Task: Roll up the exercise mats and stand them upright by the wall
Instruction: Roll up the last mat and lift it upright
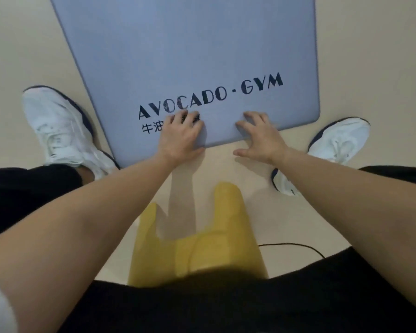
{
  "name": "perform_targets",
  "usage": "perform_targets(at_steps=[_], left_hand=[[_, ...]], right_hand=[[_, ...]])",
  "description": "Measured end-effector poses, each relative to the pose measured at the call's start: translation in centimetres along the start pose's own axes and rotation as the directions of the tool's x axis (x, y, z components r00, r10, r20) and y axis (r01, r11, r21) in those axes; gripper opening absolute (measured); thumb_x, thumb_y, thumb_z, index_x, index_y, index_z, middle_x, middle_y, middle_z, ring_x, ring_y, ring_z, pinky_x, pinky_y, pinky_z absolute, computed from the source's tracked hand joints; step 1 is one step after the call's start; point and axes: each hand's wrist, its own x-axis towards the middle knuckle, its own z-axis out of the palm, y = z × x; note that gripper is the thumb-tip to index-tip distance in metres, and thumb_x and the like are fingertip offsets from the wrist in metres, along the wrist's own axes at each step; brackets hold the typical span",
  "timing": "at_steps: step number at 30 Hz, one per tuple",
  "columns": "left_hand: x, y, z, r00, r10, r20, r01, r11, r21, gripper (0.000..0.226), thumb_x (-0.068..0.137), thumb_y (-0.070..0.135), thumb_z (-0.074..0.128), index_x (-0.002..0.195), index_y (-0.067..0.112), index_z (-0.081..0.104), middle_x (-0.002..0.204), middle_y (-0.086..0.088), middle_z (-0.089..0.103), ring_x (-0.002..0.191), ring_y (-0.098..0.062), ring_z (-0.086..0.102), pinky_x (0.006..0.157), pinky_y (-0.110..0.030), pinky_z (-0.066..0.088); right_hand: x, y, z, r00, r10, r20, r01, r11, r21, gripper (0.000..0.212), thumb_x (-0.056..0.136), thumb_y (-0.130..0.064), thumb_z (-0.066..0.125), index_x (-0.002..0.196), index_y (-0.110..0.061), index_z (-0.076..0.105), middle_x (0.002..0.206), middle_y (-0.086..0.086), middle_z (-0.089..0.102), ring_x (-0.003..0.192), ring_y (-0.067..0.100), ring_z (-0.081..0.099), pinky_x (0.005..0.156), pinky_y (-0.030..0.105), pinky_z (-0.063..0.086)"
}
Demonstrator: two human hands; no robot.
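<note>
A blue-grey exercise mat (190,51) printed "AVOCADO · GYM" lies flat on the beige floor and runs away from me. My left hand (181,135) rests on its near edge, fingers on top over the printed characters, thumb at the edge. My right hand (258,137) sits on the same edge further right, fingers spread and bent on the mat, thumb stretched out over the floor. Whether either thumb is under the edge I cannot tell. The mat is unrolled.
My white shoes stand either side of the mat's near end, left shoe (60,128) and right shoe (332,145). A yellow cloth (202,241) hangs below me. A thin black cable (296,247) lies on the floor at the right.
</note>
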Motion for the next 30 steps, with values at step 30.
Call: perform_targets(at_steps=[30], left_hand=[[0.3, -0.6, -10.9, 0.982, -0.178, -0.058, 0.176, 0.984, -0.039, 0.032, 0.098, 0.034, 0.044, 0.081, 0.013, 0.062, 0.079, -0.006, 0.069, 0.068, -0.029, 0.052, 0.055, -0.026, 0.016]], right_hand=[[0.8, -0.2, -5.5, 0.974, 0.033, -0.224, -0.001, 0.99, 0.143, 0.043, 0.104, -0.052, 0.047, 0.09, -0.017, 0.067, 0.09, 0.006, 0.062, 0.093, 0.034, 0.061, 0.07, 0.036, 0.037]])
